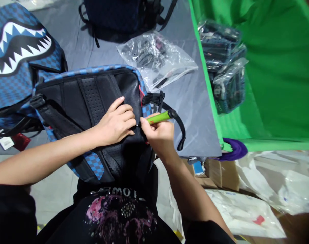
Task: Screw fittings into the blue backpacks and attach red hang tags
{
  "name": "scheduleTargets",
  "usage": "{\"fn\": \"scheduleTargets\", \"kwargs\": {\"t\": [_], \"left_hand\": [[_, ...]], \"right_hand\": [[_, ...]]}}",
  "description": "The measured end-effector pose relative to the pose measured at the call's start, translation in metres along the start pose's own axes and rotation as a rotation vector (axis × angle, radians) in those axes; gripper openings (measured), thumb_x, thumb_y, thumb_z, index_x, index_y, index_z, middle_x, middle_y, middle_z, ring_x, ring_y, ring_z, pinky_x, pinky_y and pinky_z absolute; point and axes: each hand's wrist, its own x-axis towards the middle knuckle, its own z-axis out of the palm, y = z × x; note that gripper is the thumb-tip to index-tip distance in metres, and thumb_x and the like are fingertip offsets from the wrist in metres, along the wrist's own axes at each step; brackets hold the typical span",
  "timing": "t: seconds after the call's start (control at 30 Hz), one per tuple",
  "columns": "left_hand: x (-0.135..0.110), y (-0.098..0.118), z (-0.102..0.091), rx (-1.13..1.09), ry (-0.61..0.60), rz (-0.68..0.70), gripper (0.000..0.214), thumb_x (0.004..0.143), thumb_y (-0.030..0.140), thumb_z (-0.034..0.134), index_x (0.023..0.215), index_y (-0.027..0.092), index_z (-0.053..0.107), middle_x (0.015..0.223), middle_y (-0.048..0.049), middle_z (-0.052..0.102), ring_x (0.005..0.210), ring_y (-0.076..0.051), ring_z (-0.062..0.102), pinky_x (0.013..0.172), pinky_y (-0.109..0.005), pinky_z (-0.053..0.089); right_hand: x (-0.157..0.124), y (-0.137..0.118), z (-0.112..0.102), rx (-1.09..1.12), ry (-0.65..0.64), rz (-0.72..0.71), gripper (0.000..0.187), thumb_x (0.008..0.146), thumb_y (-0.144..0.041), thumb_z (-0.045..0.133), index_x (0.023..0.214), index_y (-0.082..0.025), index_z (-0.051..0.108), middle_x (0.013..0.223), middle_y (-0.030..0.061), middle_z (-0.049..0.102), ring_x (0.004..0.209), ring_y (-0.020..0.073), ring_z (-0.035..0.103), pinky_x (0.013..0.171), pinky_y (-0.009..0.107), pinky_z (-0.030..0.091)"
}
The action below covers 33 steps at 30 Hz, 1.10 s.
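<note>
A blue-and-black checkered backpack point(90, 98) lies with its black padded back panel facing up, at the table's front edge. My left hand point(117, 122) rests on that panel with its fingers stretched out, fingertips toward the right side. Close beside them, my right hand point(158, 134) is closed around a green-handled tool point(159, 117) with a black end. The tool's thin metal tip points left at the panel, near my left fingertips. Whether the tip touches the fabric I cannot tell. A black strap point(179, 130) with a buckle hangs off the bag's right side.
Another checkered backpack point(14, 81) with a shark-mouth print stands at the left. A dark backpack point(114, 17) lies at the back, near a clear plastic bag point(157, 57). Wrapped packages point(225, 64) sit on green cloth point(279, 78) at the right. Cardboard point(220, 173) and white bags lie lower right.
</note>
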Motion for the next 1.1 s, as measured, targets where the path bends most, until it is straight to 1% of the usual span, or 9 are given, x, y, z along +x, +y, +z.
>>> {"fn": "scheduleTargets", "kwargs": {"t": [0.07,0.13,0.23,0.37,0.5,0.6,0.67,0.87,1.1], "left_hand": [[-0.001,0.001,0.003,0.014,0.004,-0.012,0.020,0.097,0.029,0.048,0.093,0.021,0.066,0.098,-0.0009,0.067,0.115,-0.021,0.054,0.121,-0.051,0.026],[-0.002,0.003,0.007,0.038,0.020,-0.046,0.023,0.097,0.024,0.045,0.094,0.022,0.068,0.097,-0.0015,0.065,0.116,-0.020,0.054,0.122,-0.048,0.025],[-0.004,0.004,0.013,0.009,0.005,-0.097,0.027,0.096,0.021,0.043,0.095,0.025,0.070,0.099,-0.0018,0.063,0.117,-0.017,0.053,0.123,-0.045,0.022],[-0.005,0.004,0.017,-0.061,-0.036,-0.135,0.026,0.095,0.021,0.044,0.096,0.027,0.070,0.102,-0.0003,0.062,0.120,-0.017,0.051,0.123,-0.045,0.022],[-0.005,0.003,0.018,-0.004,-0.021,-0.120,0.029,0.096,0.020,0.041,0.096,0.026,0.070,0.100,0.0006,0.063,0.118,-0.016,0.052,0.123,-0.044,0.022],[-0.005,0.002,0.019,0.043,-0.007,-0.104,0.031,0.097,0.020,0.039,0.096,0.026,0.069,0.099,0.0008,0.063,0.116,-0.015,0.052,0.124,-0.043,0.021],[-0.005,0.002,0.020,0.035,-0.003,-0.096,0.031,0.097,0.020,0.039,0.096,0.025,0.069,0.099,0.0005,0.063,0.116,-0.015,0.052,0.124,-0.043,0.020],[-0.004,0.002,0.020,0.005,-0.048,-0.120,0.031,0.095,0.020,0.040,0.100,0.027,0.070,0.101,0.0000,0.064,0.120,-0.016,0.051,0.124,-0.046,0.021],[-0.006,0.001,0.023,0.029,-0.012,-0.105,0.031,0.094,0.018,0.041,0.099,0.027,0.070,0.099,0.0011,0.065,0.119,-0.015,0.051,0.124,-0.044,0.022]], "right_hand": [[0.005,0.000,-0.002,-0.015,-0.049,-0.008,0.036,0.088,-0.035,0.060,0.057,-0.021,0.047,0.043,-0.0067,0.038,0.038,0.0072,0.034,0.044,0.027,0.026],[0.009,0.000,-0.003,-0.027,-0.081,-0.026,0.039,0.087,-0.034,0.061,0.055,-0.021,0.043,0.044,-0.0067,0.037,0.038,0.0073,0.034,0.044,0.027,0.026],[0.012,0.003,-0.003,-0.037,-0.081,-0.044,0.042,0.087,-0.033,0.063,0.054,-0.023,0.040,0.044,-0.0060,0.038,0.039,0.0080,0.034,0.044,0.028,0.027],[0.012,0.005,-0.001,-0.049,-0.082,-0.039,0.043,0.087,-0.032,0.064,0.054,-0.024,0.037,0.044,-0.0059,0.037,0.038,0.0089,0.034,0.043,0.029,0.028],[0.013,0.004,0.000,-0.045,-0.094,-0.003,0.045,0.087,-0.033,0.064,0.053,-0.024,0.036,0.043,-0.0062,0.037,0.038,0.0081,0.034,0.043,0.028,0.027],[0.015,0.002,0.000,-0.063,-0.121,-0.011,0.049,0.086,-0.032,0.065,0.051,-0.024,0.032,0.041,-0.0061,0.036,0.037,0.0075,0.032,0.042,0.029,0.025],[0.016,0.002,0.000,-0.077,-0.121,-0.017,0.051,0.086,-0.032,0.065,0.050,-0.024,0.031,0.040,-0.0064,0.034,0.036,0.0074,0.030,0.042,0.029,0.024],[0.018,0.003,-0.001,-0.090,-0.128,-0.024,0.047,0.087,-0.031,0.067,0.054,-0.024,0.034,0.042,-0.0065,0.036,0.038,0.0083,0.033,0.043,0.028,0.027],[0.024,0.001,-0.001,-0.103,-0.156,-0.015,0.052,0.085,-0.032,0.068,0.051,-0.024,0.029,0.040,-0.0075,0.030,0.036,0.0072,0.029,0.042,0.028,0.024]]}}
